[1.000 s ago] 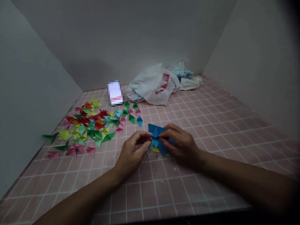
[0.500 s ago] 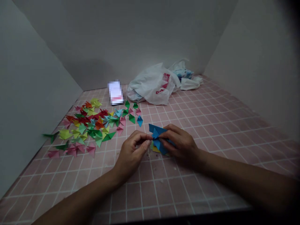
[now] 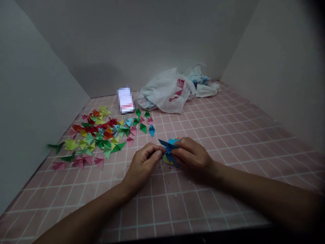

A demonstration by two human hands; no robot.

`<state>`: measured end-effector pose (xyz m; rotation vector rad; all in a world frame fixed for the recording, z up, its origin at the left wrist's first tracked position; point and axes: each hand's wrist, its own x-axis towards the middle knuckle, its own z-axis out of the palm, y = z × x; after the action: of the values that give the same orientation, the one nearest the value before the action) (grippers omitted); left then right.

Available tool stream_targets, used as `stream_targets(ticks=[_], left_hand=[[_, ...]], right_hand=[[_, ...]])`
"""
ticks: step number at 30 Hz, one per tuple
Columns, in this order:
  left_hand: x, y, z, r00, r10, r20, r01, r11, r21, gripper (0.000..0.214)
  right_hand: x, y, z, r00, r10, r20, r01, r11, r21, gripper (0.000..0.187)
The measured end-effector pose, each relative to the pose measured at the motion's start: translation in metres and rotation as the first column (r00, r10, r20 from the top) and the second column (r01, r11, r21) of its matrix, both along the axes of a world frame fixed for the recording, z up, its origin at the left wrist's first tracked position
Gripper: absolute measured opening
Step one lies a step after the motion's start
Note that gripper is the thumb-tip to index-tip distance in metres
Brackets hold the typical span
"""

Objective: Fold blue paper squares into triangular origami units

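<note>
A partly folded piece of blue origami paper (image 3: pixel 168 144) is pinched between both hands near the middle of the table. My left hand (image 3: pixel 145 162) grips its left tip between thumb and forefinger. From the right, my right hand (image 3: pixel 194 157) holds the paper's other side, its fingers hiding part of it. Beneath the paper lies a small stack of coloured sheets (image 3: pixel 167 160), with yellow, green and blue edges showing. A folded blue paper piece (image 3: pixel 151 130) rests on the table just beyond my left hand.
Many folded paper cranes (image 3: pixel 101 135) in red, green, yellow and pink spread over the left. A lit phone (image 3: pixel 126 100) stands behind them. White plastic bags (image 3: pixel 165 89) lie by the back wall. A pink checked tablecloth (image 3: pixel 241 135) covers the table.
The blue paper has turned in my fingers, so its upper flap now looks narrower and points left. More of the stack shows behind it. Both hands stay in nearly the same place.
</note>
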<state>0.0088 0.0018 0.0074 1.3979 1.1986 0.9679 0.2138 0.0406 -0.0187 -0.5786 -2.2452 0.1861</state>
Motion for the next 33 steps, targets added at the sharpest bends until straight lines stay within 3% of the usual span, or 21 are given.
stream_targets(ticks=[6, 12, 21, 24, 29, 33], left_hand=[[0.0003, 0.0030, -0.0063, 0.968, -0.005, 0.252, 0.059, 0.976, -0.209, 0.018], [0.0001, 0.0019, -0.0019, 0.991, -0.030, 0.129, 0.051, 0.986, -0.159, 0.019], [-0.0004, 0.0028, -0.0065, 0.972, -0.036, 0.232, 0.096, 0.963, -0.252, 0.022], [0.0002, 0.0017, -0.0062, 0.968, -0.015, 0.252, 0.091, 0.952, -0.292, 0.024], [0.0001, 0.0026, -0.0055, 0.961, -0.014, 0.277, 0.104, 0.944, -0.313, 0.026], [-0.0001, 0.0037, -0.0056, 0.966, -0.010, 0.257, 0.094, 0.944, -0.317, 0.029]], right_hand=[[-0.0005, -0.0005, 0.0002, 1.000, 0.006, 0.001, -0.006, 1.000, 0.027, 0.029], [-0.0001, -0.0006, 0.0017, 0.999, 0.050, 0.019, -0.052, 0.990, 0.133, 0.028], [-0.0012, -0.0017, 0.0043, 0.998, 0.026, 0.064, -0.040, 0.973, 0.226, 0.031], [-0.0010, -0.0014, 0.0035, 0.998, 0.023, 0.058, -0.033, 0.982, 0.188, 0.029], [0.0005, -0.0011, 0.0005, 1.000, 0.021, 0.017, -0.021, 1.000, 0.014, 0.022], [0.0008, -0.0006, -0.0006, 1.000, 0.014, -0.001, -0.014, 1.000, -0.025, 0.020]])
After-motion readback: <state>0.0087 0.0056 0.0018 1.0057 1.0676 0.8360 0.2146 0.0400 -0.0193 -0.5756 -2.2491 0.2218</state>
